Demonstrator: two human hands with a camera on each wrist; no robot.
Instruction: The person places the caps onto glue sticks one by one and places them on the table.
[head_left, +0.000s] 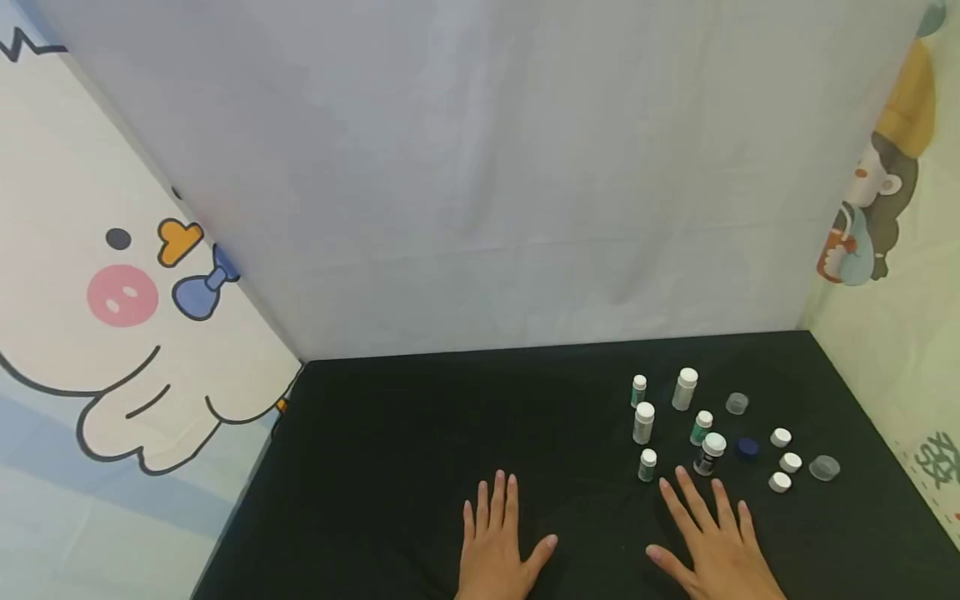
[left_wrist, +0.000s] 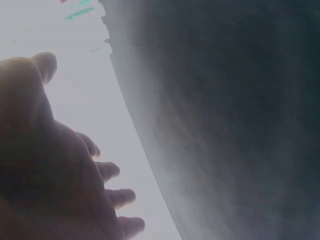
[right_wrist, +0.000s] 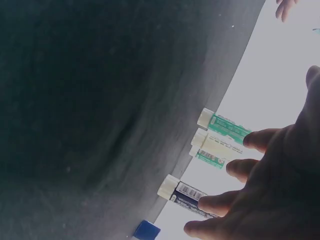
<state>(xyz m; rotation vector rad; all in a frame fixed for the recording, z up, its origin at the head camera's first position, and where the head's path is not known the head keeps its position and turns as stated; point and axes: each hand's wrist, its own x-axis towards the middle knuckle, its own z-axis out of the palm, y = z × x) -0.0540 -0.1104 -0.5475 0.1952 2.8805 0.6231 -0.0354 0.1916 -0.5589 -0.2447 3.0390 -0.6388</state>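
My left hand (head_left: 493, 550) is held over the black table with straight fingers and the thumb spread, holding nothing. In the left wrist view the left hand (left_wrist: 60, 165) appears dark against a bright background. My right hand (head_left: 716, 546) has its fingers spread just in front of a group of small bottles, with nothing gripped. Nearest its fingertips are a dark-labelled bottle (head_left: 709, 455) and a small green-labelled bottle (head_left: 647, 467). Behind these stand a white bottle (head_left: 642, 423), a taller white bottle (head_left: 685, 389) and two more green-labelled bottles, one of them a small bottle (head_left: 701, 427). All have white caps.
Right of the bottles lie a dark blue cap (head_left: 747, 449), several loose white caps, one a white cap (head_left: 791, 462), and two clear round pieces, one a clear piece (head_left: 824, 468). A pale cloth wall (head_left: 555, 208) rises behind the black table (head_left: 390, 450); printed panels flank both sides.
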